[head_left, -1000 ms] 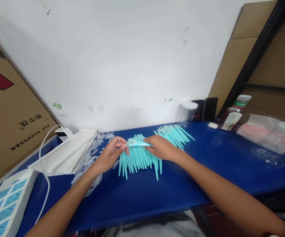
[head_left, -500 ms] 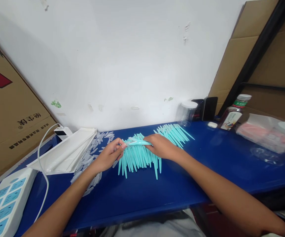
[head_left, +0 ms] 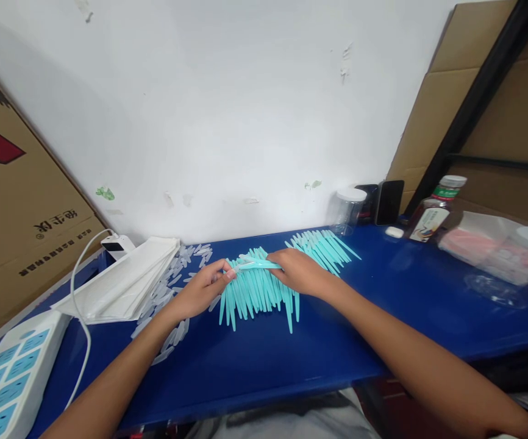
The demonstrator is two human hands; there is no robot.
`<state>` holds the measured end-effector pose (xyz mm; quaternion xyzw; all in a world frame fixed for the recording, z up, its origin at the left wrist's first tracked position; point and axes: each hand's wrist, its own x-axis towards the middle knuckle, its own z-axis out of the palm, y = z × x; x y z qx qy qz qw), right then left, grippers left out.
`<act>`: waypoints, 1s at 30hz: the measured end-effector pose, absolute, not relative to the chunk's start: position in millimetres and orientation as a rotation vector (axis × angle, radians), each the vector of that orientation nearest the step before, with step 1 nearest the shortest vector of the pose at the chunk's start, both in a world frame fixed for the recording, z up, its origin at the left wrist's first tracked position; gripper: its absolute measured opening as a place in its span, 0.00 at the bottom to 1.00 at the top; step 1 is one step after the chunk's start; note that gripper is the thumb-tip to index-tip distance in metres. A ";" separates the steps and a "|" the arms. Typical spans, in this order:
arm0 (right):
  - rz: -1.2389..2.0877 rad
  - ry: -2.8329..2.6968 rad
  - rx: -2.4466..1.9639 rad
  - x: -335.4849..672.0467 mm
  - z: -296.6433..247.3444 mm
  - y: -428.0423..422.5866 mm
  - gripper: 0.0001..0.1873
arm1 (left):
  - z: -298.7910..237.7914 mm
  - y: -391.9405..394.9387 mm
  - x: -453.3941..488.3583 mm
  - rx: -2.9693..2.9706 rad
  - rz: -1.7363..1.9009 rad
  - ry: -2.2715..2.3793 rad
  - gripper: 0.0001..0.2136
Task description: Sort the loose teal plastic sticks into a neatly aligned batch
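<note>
My left hand (head_left: 202, 289) and my right hand (head_left: 298, 271) both pinch one teal plastic stick (head_left: 255, 265), held crosswise just above a fanned pile of teal sticks (head_left: 259, 292) on the blue table (head_left: 383, 311). The left fingertips close on the stick's pale left end, where a clear cap seems to sit. The right fingers wrap its right end. A second fan of teal sticks (head_left: 323, 245) lies behind my right hand. A scatter of clear plastic caps (head_left: 172, 286) lies beside my left hand.
A stack of white paper sleeves (head_left: 122, 283) lies at the left, with a white power strip (head_left: 12, 372) and cable at the near left. A clear jar (head_left: 349, 210), a phone (head_left: 388, 201), a bottle (head_left: 433, 210) and a plastic bag (head_left: 492, 250) stand at the right. Cardboard leans on both sides.
Both hands stay on the same teal stick. The left fingertips have shifted slightly along its left end; the stick sits a little lower over the pile.
</note>
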<state>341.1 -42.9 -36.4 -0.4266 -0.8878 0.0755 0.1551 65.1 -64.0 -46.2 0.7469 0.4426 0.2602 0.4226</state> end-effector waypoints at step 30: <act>-0.089 -2.799 -1.098 330.7 -32.3 -54.4 0.05 | -23.2 -69.6 57.7 2.028 0.375 0.932 0.24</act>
